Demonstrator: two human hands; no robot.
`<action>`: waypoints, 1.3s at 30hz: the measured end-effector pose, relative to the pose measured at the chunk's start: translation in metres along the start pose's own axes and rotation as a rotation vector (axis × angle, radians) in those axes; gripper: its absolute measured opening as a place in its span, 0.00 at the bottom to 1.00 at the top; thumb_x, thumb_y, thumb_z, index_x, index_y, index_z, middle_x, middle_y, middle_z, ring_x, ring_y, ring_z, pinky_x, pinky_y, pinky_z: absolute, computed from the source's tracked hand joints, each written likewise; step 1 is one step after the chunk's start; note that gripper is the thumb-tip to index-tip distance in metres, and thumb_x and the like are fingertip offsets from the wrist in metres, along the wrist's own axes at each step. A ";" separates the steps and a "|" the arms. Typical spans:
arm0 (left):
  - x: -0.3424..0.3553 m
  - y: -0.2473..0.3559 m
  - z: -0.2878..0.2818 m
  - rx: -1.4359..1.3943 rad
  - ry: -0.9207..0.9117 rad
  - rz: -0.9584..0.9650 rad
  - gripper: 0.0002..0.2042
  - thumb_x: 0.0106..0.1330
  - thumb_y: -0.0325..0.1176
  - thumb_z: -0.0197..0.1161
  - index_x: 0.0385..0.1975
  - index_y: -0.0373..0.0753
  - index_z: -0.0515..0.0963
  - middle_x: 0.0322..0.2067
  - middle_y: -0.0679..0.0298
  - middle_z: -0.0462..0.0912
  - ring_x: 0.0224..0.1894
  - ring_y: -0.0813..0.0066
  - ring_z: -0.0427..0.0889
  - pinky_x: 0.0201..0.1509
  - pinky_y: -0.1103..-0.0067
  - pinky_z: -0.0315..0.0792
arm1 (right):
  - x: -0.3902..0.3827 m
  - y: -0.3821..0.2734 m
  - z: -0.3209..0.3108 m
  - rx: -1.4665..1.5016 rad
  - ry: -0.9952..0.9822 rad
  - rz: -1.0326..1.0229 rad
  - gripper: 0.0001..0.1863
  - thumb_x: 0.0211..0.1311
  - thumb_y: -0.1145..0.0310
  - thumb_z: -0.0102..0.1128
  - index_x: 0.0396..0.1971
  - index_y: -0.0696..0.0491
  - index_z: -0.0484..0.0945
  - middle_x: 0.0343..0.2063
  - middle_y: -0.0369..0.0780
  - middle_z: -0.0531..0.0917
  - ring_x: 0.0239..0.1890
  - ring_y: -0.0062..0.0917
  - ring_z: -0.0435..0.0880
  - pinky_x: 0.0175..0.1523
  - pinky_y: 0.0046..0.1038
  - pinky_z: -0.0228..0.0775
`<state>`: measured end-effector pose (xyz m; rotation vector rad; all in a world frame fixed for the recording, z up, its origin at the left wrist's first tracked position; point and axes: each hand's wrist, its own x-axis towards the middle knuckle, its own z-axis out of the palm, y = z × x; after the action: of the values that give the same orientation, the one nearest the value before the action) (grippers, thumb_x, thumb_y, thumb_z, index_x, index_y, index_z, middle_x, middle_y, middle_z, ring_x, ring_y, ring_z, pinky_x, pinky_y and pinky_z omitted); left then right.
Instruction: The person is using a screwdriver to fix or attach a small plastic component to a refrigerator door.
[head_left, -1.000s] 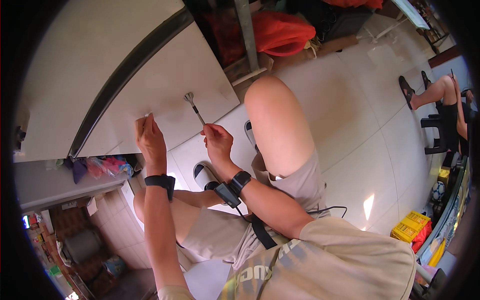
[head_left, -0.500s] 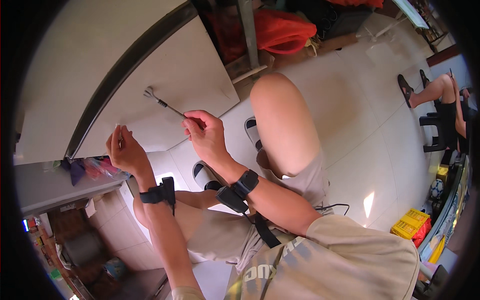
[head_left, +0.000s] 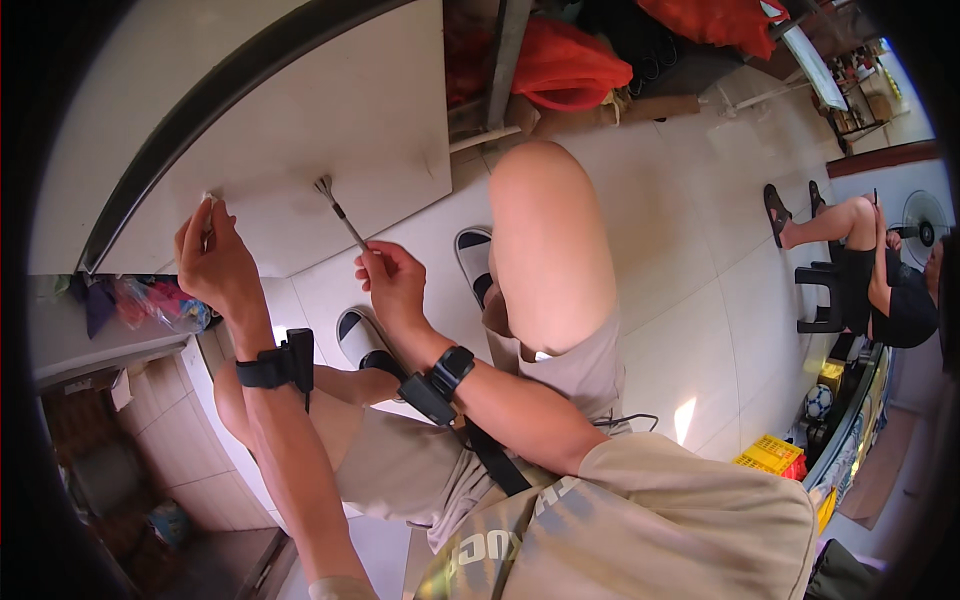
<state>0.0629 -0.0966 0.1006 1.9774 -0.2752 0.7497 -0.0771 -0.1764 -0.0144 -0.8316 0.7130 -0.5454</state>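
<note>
My right hand [head_left: 397,285] is closed round the thin shaft of a metal rod with a flared, claw-like head [head_left: 335,200], which looks like a back scratcher. Its head points away from me, in front of a white panel [head_left: 330,110]; whether it touches the panel I cannot tell. On the left, my left hand [head_left: 218,260] pinches a small whitish piece [head_left: 208,198] between its fingertips, close to the same panel. Most of that piece is hidden by the fingers, so its kind does not show.
A dark curved strip [head_left: 215,115] edges the panel. Red bags [head_left: 575,65] lie beyond a metal post [head_left: 507,65]. Plastic-wrapped items [head_left: 155,300] sit on a shelf at left. A seated person [head_left: 885,265], a fan [head_left: 925,218] and a yellow crate [head_left: 768,455] are at right.
My left hand has moved up and to the left with the small piece. The rod's head has shifted right and its shaft stands steeper. The whole view has turned slightly, showing more at right.
</note>
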 end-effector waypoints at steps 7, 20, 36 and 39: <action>0.000 0.002 -0.012 0.111 -0.065 -0.071 0.08 0.62 0.27 0.69 0.39 0.34 0.87 0.33 0.64 0.86 0.28 0.77 0.86 0.34 0.83 0.77 | 0.000 -0.016 0.016 -0.044 -0.152 -0.088 0.09 0.68 0.75 0.58 0.45 0.60 0.81 0.30 0.39 0.85 0.28 0.18 0.82 0.31 0.20 0.74; 0.000 0.003 -0.006 0.147 -0.034 -0.112 0.07 0.60 0.28 0.71 0.37 0.34 0.87 0.28 0.63 0.85 0.27 0.78 0.86 0.34 0.83 0.76 | 0.015 0.007 -0.006 -0.088 -0.046 -0.042 0.08 0.66 0.76 0.60 0.43 0.61 0.81 0.30 0.39 0.86 0.28 0.18 0.83 0.31 0.19 0.74; -0.006 -0.011 -0.010 0.131 -0.157 -0.215 0.11 0.62 0.31 0.69 0.41 0.34 0.87 0.27 0.61 0.87 0.31 0.76 0.88 0.37 0.84 0.76 | 0.009 -0.045 0.009 -0.042 -0.042 -0.107 0.05 0.67 0.78 0.60 0.41 0.60 0.79 0.33 0.41 0.86 0.30 0.19 0.82 0.33 0.19 0.74; -0.002 0.000 -0.009 0.137 -0.177 -0.182 0.11 0.62 0.31 0.69 0.40 0.33 0.87 0.27 0.61 0.87 0.31 0.76 0.89 0.36 0.84 0.77 | 0.013 -0.062 0.011 -0.052 -0.096 -0.168 0.05 0.68 0.77 0.60 0.42 0.59 0.79 0.34 0.40 0.86 0.30 0.18 0.82 0.34 0.19 0.74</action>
<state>0.0576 -0.0889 0.1029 2.1691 -0.1486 0.4885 -0.0707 -0.2148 0.0365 -0.9657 0.5747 -0.6355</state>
